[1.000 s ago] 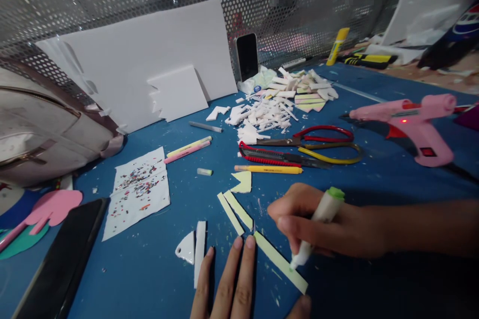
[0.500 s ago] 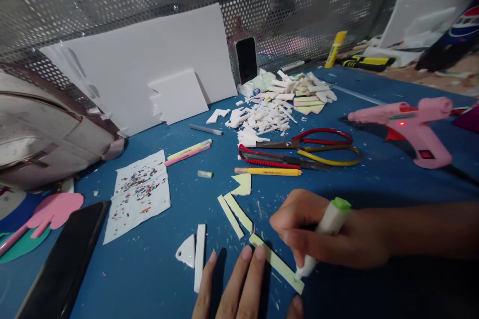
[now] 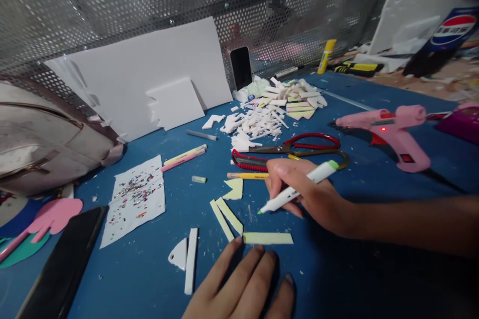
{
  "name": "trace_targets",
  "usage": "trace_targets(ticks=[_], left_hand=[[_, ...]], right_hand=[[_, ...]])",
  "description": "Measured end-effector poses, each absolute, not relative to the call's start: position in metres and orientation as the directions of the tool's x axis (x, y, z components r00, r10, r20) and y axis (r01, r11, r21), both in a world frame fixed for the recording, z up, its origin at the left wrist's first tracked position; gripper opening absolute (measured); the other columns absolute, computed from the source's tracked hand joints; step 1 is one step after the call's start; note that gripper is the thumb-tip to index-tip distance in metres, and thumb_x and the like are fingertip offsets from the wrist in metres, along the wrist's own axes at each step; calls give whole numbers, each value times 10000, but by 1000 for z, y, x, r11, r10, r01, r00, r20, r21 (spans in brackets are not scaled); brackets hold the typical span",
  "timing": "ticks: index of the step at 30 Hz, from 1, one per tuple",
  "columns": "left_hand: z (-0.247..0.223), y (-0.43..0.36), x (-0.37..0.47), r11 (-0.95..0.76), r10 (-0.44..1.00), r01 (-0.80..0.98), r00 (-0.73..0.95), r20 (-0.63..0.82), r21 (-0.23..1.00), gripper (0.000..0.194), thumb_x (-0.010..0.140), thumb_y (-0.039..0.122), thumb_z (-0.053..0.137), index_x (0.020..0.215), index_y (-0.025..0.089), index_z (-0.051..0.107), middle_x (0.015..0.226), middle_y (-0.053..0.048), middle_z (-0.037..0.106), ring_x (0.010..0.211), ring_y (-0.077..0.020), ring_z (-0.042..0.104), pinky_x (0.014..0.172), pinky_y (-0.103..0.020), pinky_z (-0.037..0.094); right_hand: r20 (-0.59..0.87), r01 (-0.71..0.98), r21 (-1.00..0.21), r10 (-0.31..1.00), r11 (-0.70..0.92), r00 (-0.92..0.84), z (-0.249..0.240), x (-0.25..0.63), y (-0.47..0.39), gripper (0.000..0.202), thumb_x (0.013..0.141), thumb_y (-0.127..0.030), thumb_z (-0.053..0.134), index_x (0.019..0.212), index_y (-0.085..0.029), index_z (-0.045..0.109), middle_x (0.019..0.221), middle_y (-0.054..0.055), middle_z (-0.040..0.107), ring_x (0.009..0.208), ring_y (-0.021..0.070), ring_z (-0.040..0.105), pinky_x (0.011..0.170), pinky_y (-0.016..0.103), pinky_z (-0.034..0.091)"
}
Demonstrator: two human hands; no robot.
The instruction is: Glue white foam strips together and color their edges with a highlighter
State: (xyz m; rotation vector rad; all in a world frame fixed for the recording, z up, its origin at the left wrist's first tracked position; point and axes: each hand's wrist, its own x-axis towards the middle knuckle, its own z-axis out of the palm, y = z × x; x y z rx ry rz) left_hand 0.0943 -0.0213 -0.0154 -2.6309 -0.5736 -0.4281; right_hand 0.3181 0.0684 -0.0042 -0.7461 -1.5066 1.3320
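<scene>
My right hand (image 3: 307, 189) is closed around a white marker (image 3: 288, 197) with a green tip, held at a slant above the blue table. Below the tip lies a pale green strip (image 3: 268, 238), turned nearly level across the view. My left hand (image 3: 243, 284) rests flat with fingers spread, its fingertips at the strip's near edge and left end. Two narrow pale green strips (image 3: 229, 217) lie just beyond, close to a notched pale green piece (image 3: 234, 189). Left of my left hand are a white strip (image 3: 190, 261) and a white piece with a small hole (image 3: 178, 254).
A pink glue gun (image 3: 389, 129) with a red light lies at right. Scissors (image 3: 314, 144), partly hidden, lie behind my right hand near a red cutter (image 3: 249, 161). White scraps (image 3: 262, 119) are heaped beyond. A dark phone (image 3: 62, 264) and speckled paper (image 3: 136, 199) occupy the left.
The marker has lifted off the strip and moved up and left with my right hand. The strip has swung from slanted to nearly level. My left hand has shifted slightly; the view has turned a little.
</scene>
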Motion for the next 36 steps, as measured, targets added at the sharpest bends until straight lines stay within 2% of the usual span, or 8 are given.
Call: trace_targets(ticks=[5, 8, 14, 18, 23, 27, 31, 36], left_hand=[[-6, 4, 106, -839, 327, 418, 899, 291, -349, 387, 1084, 261, 380, 1390, 227, 613, 1360, -60, 684, 1295, -228, 636, 1157, -430, 459], [2, 10, 112, -853, 329, 405, 907, 263, -330, 574, 1081, 547, 278, 1366, 191, 626, 1340, -83, 696, 1264, -256, 656, 1091, -428, 526], [18, 8, 75, -825, 359, 448, 886, 294, -344, 487, 1015, 572, 522, 1354, 242, 642, 1307, 5, 720, 1264, -181, 645, 1306, -416, 88], [17, 5, 27, -754, 503, 566, 824, 262, -333, 931, 901, 814, 454, 1527, 125, 445, 1465, -93, 609, 1312, -237, 616, 1178, -345, 416], [13, -12, 8, -660, 704, 727, 686, 182, -190, 810, 1026, 618, 313, 1647, 164, 59, 1442, -125, 621, 1260, -281, 658, 994, -464, 590], [17, -16, 17, -624, 742, 774, 631, 226, -110, 708, 1048, 492, 371, 1643, 218, 102, 1394, -90, 662, 1240, -269, 675, 1046, -498, 551], [17, -16, 23, -691, 698, 723, 667, 261, -1, 837, 977, 646, 513, 1631, 249, 174, 1349, -100, 690, 1185, -272, 707, 1050, -471, 554], [9, -28, 33, -631, 775, 723, 583, 244, 280, 849, 899, 567, 694, 1606, 395, 256, 1339, -50, 702, 1085, -267, 751, 841, -356, 673]], right_hand=[[284, -170, -955, 916, 243, -284, -6, 318, 72, 399, 1057, -419, 443, 754, -190, 568, 514, -66, 458, 430, 90, 380, 432, 239, 266], [305, -176, -948, 918, 266, -254, -7, 319, 74, 356, 1074, -442, 429, 855, -197, 567, 579, -51, 522, 499, 104, 419, 472, 241, 292], [331, -197, -938, 906, 285, -263, -10, 318, 75, 272, 1067, -415, 454, 913, -211, 546, 625, -50, 535, 537, 110, 431, 495, 250, 306], [316, -196, -944, 896, 265, -312, -10, 314, 75, 247, 1065, -371, 453, 905, -209, 549, 616, -57, 532, 516, 102, 418, 493, 252, 310], [300, -182, -951, 893, 251, -336, -8, 312, 73, 258, 1063, -355, 454, 884, -197, 552, 615, -60, 523, 505, 92, 409, 485, 254, 306], [306, -174, -950, 886, 260, -349, -7, 313, 70, 245, 1069, -339, 454, 894, -199, 553, 609, -65, 520, 521, 90, 418, 484, 242, 304], [313, -177, -948, 872, 263, -378, -5, 314, 67, 247, 1066, -350, 459, 895, -200, 557, 603, -63, 519, 523, 96, 418, 488, 241, 308], [307, -170, -951, 860, 259, -407, -2, 315, 66, 241, 1055, -318, 459, 868, -198, 553, 577, -61, 508, 513, 105, 421, 491, 248, 308]])
